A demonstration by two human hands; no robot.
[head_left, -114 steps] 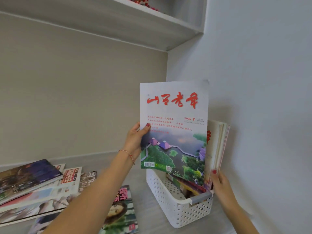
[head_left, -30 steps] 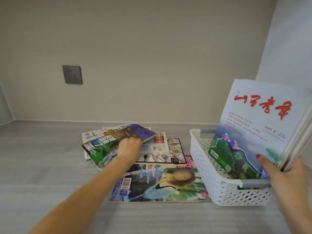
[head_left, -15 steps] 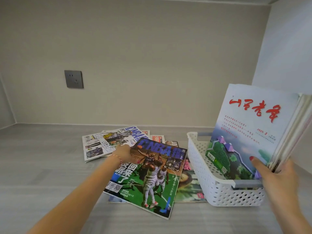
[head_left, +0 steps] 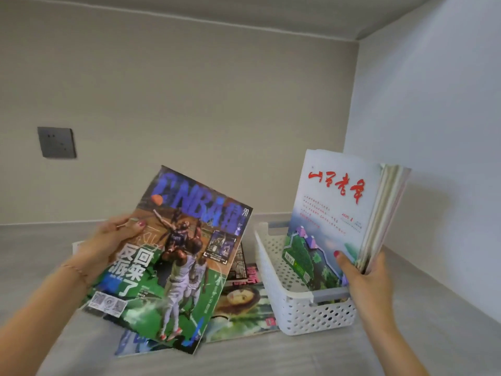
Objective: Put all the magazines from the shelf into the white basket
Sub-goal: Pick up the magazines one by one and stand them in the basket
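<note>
My left hand (head_left: 108,245) grips a basketball magazine (head_left: 179,256) by its left edge and holds it tilted up above the shelf, left of the white basket (head_left: 306,308). Under it, more magazines (head_left: 244,302) lie flat on the grey shelf (head_left: 271,354), partly hidden. Several magazines stand upright in the white basket, leaning right; the front one (head_left: 333,213) is white with red lettering. My right hand (head_left: 366,278) clasps the near lower corner of that standing stack.
The basket stands in the shelf's right corner, close to the white side wall (head_left: 433,131). A grey wall socket (head_left: 57,142) is on the back wall at the left. The underside of another shelf runs overhead.
My left hand has lifted the basketball magazine off the pile and raised it, tilted, toward me. My right hand still holds the standing stack in the basket.
</note>
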